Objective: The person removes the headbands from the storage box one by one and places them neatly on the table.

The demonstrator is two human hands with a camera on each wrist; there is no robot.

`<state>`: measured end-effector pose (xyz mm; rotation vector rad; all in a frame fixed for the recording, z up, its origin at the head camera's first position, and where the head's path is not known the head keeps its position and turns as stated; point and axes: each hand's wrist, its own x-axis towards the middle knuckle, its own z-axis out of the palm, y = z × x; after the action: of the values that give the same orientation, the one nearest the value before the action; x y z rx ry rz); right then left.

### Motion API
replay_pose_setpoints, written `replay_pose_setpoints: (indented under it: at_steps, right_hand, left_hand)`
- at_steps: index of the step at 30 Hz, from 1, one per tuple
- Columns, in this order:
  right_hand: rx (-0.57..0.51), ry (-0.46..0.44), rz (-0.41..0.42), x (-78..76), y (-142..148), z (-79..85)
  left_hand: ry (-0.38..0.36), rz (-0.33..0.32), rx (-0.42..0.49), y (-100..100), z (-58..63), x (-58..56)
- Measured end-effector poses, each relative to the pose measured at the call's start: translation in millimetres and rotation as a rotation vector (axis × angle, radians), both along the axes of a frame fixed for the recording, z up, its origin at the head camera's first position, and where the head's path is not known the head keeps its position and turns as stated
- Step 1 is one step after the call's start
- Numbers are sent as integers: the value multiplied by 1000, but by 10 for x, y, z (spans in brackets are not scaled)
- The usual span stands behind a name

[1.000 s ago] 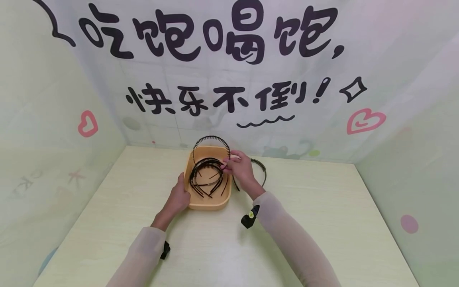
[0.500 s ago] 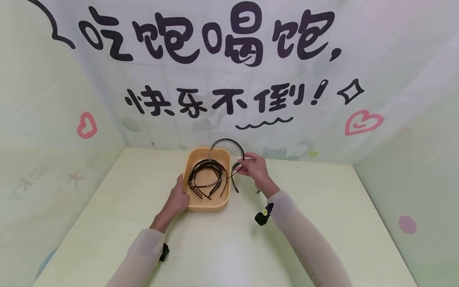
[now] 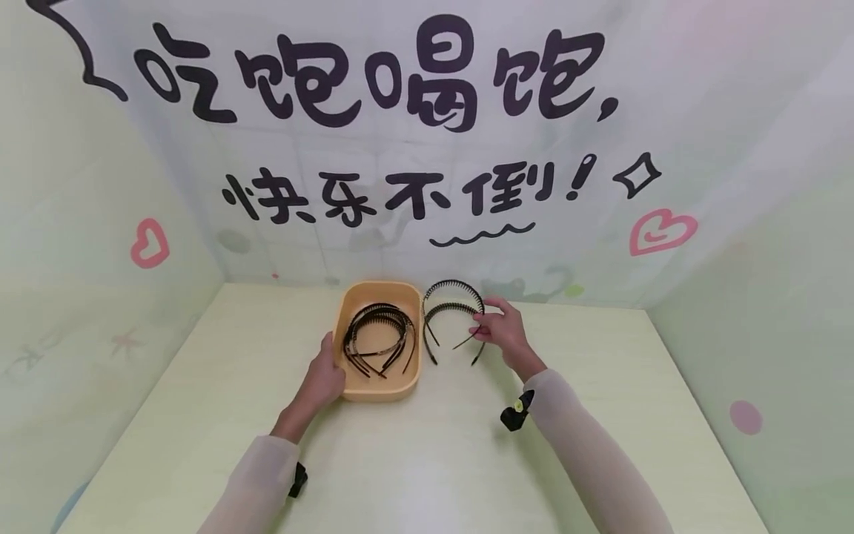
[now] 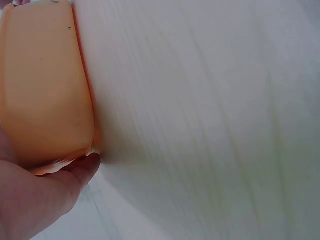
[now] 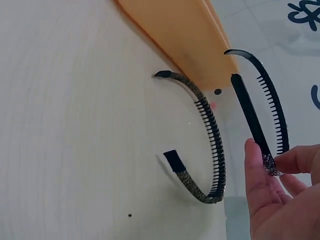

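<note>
My left hand (image 3: 323, 377) grips the left side of an orange plastic box (image 3: 383, 396); in the left wrist view its fingers curl at the box's lower corner. Several dark toothed headbands lie overlapped inside the box. To the right of it, my right hand (image 3: 505, 330) pinches one black toothed headband (image 5: 252, 115) near one end, between thumb and fingers, arch upward. Below this one, a second headband (image 5: 216, 145) with speckled covering lies on the table beside the box, its open ends toward me. From the head view the two arches stand nearly parallel.
The pale wood table (image 3: 414, 467) ends at a printed cloth wall (image 3: 373, 252) close behind the box. Cloth walls also rise at left and right. A black wrist camera (image 3: 515, 417) hangs under the right sleeve.
My right hand has carried its headband from over the box rightward, to above the headband lying on the table. The left hand stays on the box. The view has shifted slightly.
</note>
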<state>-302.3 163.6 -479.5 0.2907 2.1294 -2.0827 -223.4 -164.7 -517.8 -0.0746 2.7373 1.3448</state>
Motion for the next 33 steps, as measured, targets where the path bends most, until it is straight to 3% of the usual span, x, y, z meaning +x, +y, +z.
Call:
replay_pose_setpoints:
  at_steps: [18,33]
  right_hand:
    - [67,-24,-60,45,487,-240]
    - [96,-72,-116,30,740,-276]
  left_hand:
    - [8,-7,-7,-7,-13,24]
    - [2,-12,3,-9,-6,14]
